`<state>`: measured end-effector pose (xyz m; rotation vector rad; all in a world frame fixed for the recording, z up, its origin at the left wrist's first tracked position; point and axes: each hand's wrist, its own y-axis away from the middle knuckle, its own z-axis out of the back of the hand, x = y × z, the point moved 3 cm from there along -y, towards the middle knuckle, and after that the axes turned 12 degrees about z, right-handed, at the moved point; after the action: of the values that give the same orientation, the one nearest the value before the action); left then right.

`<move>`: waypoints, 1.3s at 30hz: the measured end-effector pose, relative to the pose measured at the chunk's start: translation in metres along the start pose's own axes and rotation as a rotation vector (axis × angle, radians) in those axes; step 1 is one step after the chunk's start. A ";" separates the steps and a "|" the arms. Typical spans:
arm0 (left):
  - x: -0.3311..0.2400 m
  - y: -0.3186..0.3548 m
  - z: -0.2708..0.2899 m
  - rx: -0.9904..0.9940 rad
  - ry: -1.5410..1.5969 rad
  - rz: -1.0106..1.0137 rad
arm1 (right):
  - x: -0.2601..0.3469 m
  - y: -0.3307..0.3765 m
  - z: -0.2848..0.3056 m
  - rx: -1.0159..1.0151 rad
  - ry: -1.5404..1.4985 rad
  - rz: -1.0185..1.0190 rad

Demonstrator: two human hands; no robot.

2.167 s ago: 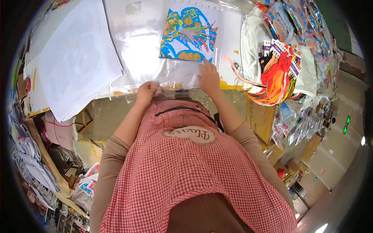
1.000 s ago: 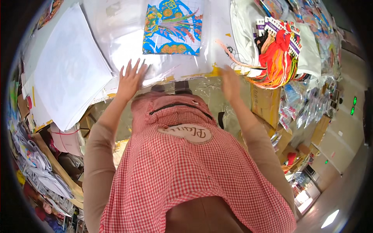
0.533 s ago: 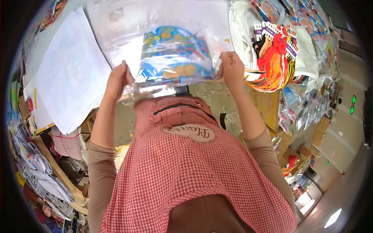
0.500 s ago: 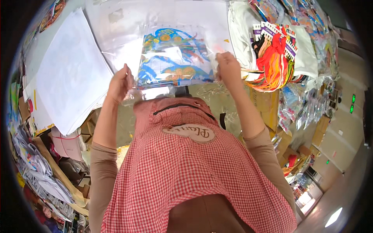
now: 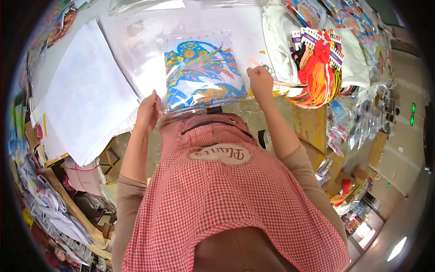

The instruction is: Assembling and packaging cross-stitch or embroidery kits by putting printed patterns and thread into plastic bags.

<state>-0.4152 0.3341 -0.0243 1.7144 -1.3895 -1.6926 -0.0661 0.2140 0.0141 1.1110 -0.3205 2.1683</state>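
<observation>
Now, on the tabletop [image 5: 249,41], the clear bag [image 5: 205,75] with its blue pattern, flat and unheld a second ago, sits angled over your front edge; your left hand [image 5: 149,111] and right hand [image 5: 261,82] seemingly control both sides, fingers pinching its film.

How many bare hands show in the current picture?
2. The left hand is beside the left edge of the blue-patterned packet; the right hand is to its right, between packet and threads.
</observation>
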 end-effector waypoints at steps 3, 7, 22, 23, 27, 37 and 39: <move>0.007 -0.008 -0.004 0.100 0.308 0.229 | -0.010 -0.011 -0.014 0.025 0.317 0.303; 0.014 -0.016 0.002 0.234 0.442 0.362 | 0.011 -0.028 -0.031 0.055 0.053 0.240; -0.048 -0.028 -0.122 0.321 -0.395 -0.017 | -0.010 0.049 0.079 -0.097 -0.845 0.153; -0.046 -0.038 -0.123 0.264 -0.801 0.008 | -0.029 0.061 0.114 -0.136 -0.627 0.173; -0.041 -0.004 -0.187 0.550 -0.824 -0.015 | -0.079 0.154 0.274 -0.884 -0.711 -0.209; -0.029 -0.079 -0.081 0.158 -0.834 -0.226 | -0.307 0.418 0.478 -1.827 -1.124 -0.027; -0.015 -0.072 -0.030 -0.158 -0.956 -0.505 | -0.315 0.343 0.376 -1.519 -1.113 -0.371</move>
<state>-0.3571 0.3677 -0.0676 1.2368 -1.0973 -3.0623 0.0720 -0.3681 0.0215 1.0480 -1.6652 0.3378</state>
